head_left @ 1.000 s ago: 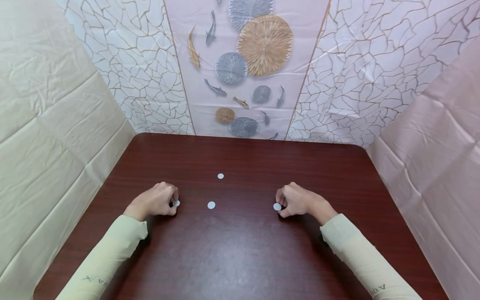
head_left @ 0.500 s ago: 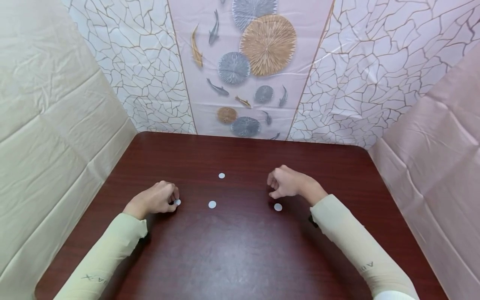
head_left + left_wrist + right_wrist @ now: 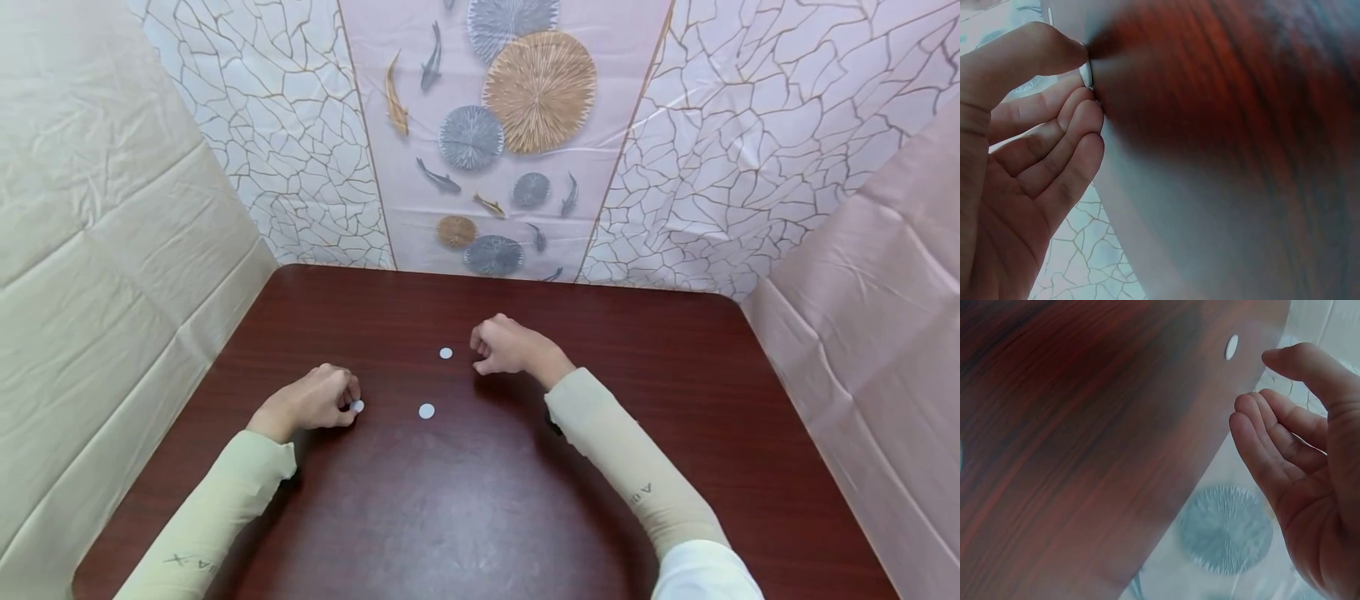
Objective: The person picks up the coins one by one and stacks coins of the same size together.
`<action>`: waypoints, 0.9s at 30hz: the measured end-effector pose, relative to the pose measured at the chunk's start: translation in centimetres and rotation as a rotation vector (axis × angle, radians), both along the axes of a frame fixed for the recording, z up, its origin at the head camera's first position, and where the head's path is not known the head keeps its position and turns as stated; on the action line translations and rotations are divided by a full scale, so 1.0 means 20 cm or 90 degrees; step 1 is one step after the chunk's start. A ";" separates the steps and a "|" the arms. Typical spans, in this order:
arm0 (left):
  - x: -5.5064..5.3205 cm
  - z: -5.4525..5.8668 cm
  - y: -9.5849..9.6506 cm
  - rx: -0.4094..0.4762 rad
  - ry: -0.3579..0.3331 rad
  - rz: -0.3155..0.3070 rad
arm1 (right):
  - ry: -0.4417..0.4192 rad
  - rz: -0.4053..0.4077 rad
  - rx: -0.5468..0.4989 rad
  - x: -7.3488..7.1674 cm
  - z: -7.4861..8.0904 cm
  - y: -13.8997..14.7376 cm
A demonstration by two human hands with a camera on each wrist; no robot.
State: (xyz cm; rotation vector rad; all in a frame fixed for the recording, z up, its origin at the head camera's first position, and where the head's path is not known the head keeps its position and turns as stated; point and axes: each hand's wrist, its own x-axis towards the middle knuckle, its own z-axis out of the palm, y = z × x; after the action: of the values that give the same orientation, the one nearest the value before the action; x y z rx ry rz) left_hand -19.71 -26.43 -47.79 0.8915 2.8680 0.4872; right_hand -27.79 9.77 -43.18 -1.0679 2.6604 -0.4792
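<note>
My left hand [image 3: 311,402] is low at the left of the table. Its thumb and fingertips pinch a small, flat white disc [image 3: 357,406] by the edge; in the left wrist view the disc [image 3: 1087,74] shows as a thin pale sliver between them. Over the back middle of the table is my right hand [image 3: 510,346], its fingers bent, thumb apart and nothing held. Just left of its fingertips lies a second white disc [image 3: 446,353], also in the right wrist view ahead of the thumb [image 3: 1231,347]. A third white disc [image 3: 427,411] rests nearer the front, between the hands.
The dark red-brown wooden table [image 3: 465,500] has rounded back corners. A patterned cloth [image 3: 472,200] hangs right behind its far edge, with plain cloth walls [image 3: 862,250] along both sides. A pale sliver [image 3: 961,453] shows at the right wrist view's left edge.
My right hand has left the disc at the right and moved left and back toward the rear disc. The right sleeve now covers that disc's spot. My left hand has stayed in place.
</note>
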 end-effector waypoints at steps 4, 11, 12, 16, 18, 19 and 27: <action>0.00 -0.01 0.00 0.003 0.003 0.001 | -0.002 -0.014 0.004 -0.03 -0.03 -0.09; 0.00 -0.01 -0.02 0.012 0.002 0.006 | 0.007 -0.026 0.011 -0.09 -0.12 -0.21; 0.00 -0.01 -0.02 0.014 0.000 0.007 | 0.004 -0.028 0.011 -0.10 -0.13 -0.22; 0.00 -0.01 -0.02 0.015 -0.007 0.015 | -0.011 -0.042 0.015 -0.13 -0.17 -0.25; 0.00 -0.01 -0.02 0.017 -0.010 0.015 | -0.017 -0.047 0.023 -0.14 -0.18 -0.26; 0.00 -0.01 -0.02 0.018 -0.010 0.014 | -0.020 -0.048 0.029 -0.14 -0.18 -0.27; 0.00 -0.01 -0.02 0.020 -0.011 0.014 | -0.055 -0.048 0.078 -0.17 -0.13 -0.31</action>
State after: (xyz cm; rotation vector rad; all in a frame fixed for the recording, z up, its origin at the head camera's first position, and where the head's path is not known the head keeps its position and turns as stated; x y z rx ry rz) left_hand -19.75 -26.74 -48.01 0.8566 2.8654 0.5415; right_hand -31.14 3.52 -45.87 -0.8937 2.6235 -0.3624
